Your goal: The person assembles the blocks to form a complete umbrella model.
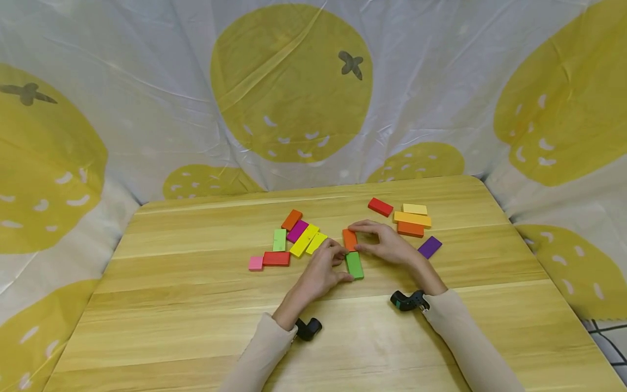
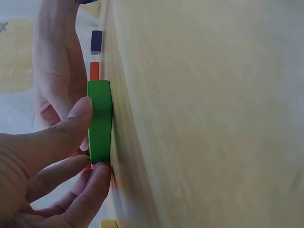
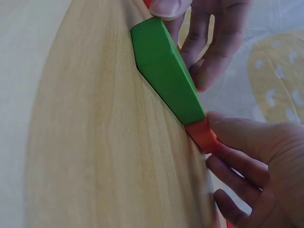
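A green block and an orange block lie end to end on the wooden table, the green one closer to me. With thumb and fingers at its two ends, my left hand pinches the green block. My right hand holds the orange block between thumb and index finger from the right side. In the right wrist view the ends of the green block and the orange block meet. The left wrist view shows the left thumb against the green block, with the orange block mostly hidden.
To the left lie several blocks, among them a red one, a pink one, a light green one and a yellow one. Right of my hands are a purple block, a red block and a yellow-orange stick.
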`<state>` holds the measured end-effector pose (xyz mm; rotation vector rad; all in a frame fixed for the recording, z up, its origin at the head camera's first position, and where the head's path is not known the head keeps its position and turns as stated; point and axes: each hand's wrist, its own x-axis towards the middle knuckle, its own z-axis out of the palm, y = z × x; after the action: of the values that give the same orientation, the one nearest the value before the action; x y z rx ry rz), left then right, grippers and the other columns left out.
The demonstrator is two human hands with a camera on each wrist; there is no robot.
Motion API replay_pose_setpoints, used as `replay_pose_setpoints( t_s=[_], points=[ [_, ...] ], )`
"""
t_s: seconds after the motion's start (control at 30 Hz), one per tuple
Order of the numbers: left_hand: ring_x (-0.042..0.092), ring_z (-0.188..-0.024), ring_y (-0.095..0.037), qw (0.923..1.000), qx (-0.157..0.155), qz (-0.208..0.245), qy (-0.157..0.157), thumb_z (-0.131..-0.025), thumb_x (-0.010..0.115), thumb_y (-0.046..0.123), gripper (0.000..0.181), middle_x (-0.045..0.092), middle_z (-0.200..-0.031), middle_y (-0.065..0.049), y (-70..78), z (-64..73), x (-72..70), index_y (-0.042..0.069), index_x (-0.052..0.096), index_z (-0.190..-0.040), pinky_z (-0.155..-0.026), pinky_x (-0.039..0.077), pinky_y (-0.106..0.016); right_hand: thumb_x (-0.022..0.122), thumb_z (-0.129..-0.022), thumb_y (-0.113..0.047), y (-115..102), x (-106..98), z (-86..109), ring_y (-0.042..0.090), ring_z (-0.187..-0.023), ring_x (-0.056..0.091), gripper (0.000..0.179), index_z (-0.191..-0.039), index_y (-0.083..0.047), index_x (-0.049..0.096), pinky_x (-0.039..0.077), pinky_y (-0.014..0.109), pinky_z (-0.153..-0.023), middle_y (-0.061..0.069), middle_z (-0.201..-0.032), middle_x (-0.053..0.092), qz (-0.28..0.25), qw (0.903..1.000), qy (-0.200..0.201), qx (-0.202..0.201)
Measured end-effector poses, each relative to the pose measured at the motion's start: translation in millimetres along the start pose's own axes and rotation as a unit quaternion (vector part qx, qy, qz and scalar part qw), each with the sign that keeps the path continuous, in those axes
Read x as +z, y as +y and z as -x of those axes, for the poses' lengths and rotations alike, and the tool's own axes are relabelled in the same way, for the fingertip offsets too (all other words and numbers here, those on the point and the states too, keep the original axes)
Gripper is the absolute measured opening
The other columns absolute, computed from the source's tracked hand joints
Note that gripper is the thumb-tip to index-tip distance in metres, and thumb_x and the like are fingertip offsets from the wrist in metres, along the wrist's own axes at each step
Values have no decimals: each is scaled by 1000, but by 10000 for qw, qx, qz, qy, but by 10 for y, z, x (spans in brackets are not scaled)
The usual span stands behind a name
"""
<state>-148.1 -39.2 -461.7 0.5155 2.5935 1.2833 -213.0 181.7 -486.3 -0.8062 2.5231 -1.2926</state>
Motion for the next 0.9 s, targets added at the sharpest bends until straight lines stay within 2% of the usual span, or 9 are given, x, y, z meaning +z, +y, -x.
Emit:
replay_pose_setpoints(
  t_s=[0.3,0.57,0.73,0.9],
  points=[
    [67,-107,-28,10000,20,-44,13,-78,89,6,49,58,-115,-15,-2,-7,4,-4,71,-122,-95,60,-34,71,-99,-19,-16,6,5,37,-142,51,48,-144,-8,61,44,57,-115,15,-150,57,-111,9999,-53,69],
    [67,-104,-28,9998,116,-139,42,-78,90,6,47,58,-113,-15,-1,-15,14,-4,71,-119,-92,60,-33,75,-97,-21,0,4,7,35,-142,51,51,-144,-9,62,43,57,-116,11,-150,57,27,9998,-157,-143],
    [65,-107,-27,9995,127,-275,54,-79,90,9,47,57,-117,-13,1,-15,13,-2,71,-121,-95,58,-35,75,-96,-22,16,9,16,34,-142,51,51,-144,-10,62,44,57,-116,10,-151,56,-18,9997,-174,-177],
    [57,-118,-32,9970,452,-590,216,-80,91,16,49,56,-131,-15,-2,1,-17,1,71,-122,-104,52,-45,74,-97,-24,14,11,18,35,-146,48,53,-146,-9,60,42,57,-117,11,-155,53,-44,9997,-200,-148]
  ],
)
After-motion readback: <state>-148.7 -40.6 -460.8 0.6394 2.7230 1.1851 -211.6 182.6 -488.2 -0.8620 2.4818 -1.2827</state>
